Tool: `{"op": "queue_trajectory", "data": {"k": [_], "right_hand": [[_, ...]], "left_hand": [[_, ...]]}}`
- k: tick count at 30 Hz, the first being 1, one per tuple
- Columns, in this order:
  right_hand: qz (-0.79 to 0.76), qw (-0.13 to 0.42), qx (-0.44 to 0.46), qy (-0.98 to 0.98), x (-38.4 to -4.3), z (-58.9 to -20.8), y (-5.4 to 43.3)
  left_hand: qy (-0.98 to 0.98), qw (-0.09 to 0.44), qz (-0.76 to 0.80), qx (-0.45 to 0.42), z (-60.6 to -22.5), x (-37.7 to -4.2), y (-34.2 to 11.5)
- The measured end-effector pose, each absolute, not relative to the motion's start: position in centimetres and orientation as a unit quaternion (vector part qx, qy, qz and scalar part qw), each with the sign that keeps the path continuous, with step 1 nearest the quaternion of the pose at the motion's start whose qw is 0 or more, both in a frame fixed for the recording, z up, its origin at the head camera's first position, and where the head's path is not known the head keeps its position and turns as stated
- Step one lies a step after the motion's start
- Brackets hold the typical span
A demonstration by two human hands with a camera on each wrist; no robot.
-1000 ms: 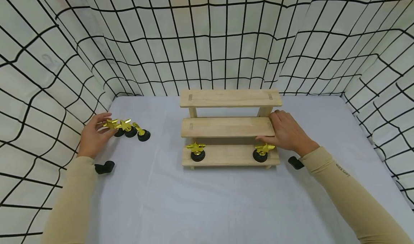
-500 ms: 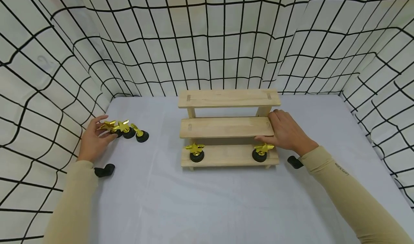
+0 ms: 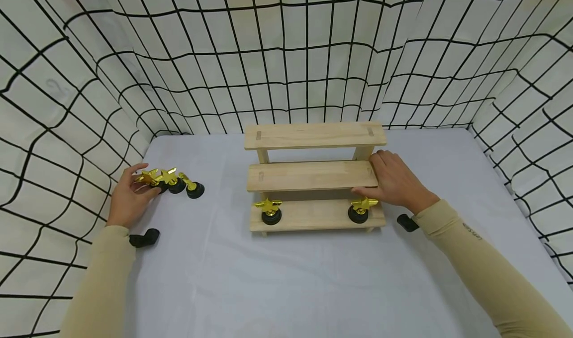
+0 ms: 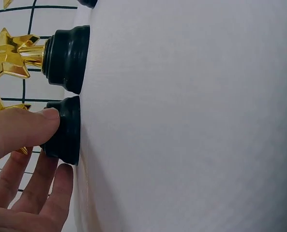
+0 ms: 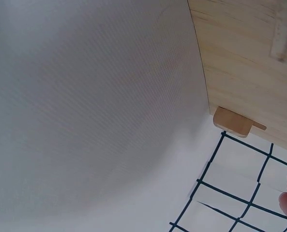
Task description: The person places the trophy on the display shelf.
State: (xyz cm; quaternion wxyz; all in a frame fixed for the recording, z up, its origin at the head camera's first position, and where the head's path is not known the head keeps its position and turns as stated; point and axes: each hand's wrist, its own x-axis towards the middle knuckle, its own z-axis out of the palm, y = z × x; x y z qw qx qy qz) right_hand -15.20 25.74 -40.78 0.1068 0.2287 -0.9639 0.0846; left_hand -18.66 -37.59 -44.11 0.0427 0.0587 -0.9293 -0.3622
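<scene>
On the left of the table, my left hand (image 3: pixel 127 198) pinches the leftmost of three gold star trophies. In the left wrist view my thumb lies on that trophy's black base (image 4: pixel 69 133), my other fingers are behind it, and its underside is right at the tabletop. A second star trophy (image 4: pixel 68 60) stands beside it, and the third trophy (image 3: pixel 195 189) is at the row's right end. My right hand (image 3: pixel 398 181) grips the right end of a three-tier wooden stand's middle shelf (image 3: pixel 309 175), thumb at the front edge. Two more star trophies, a left one (image 3: pixel 271 213) and a right one (image 3: pixel 359 212), stand on the bottom shelf.
The stand's top shelf (image 3: pixel 313 135) rises behind, near the back of the white-covered table (image 3: pixel 286 278). Black grid netting (image 3: pixel 286 49) encloses the back and both sides. Black wrist-worn pieces, left (image 3: pixel 145 238) and right (image 3: pixel 406 222), stick out beside the sleeves.
The head view has shifted slightly. My left hand has come a little nearer and its thumb has settled at the leftmost trophy's base. My right hand keeps its grip on the shelf.
</scene>
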Motion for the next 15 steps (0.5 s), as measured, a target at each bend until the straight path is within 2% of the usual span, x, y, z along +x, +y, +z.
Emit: {"op": "queue_trajectory", "data": {"k": [15], "right_hand": [[0.081, 0.109, 0.228, -0.964, -15.26, -40.83, 25.70]], "left_hand": [[-0.916, 0.031, -0.389, 0.087, -44.75, -18.69, -37.53]]}}
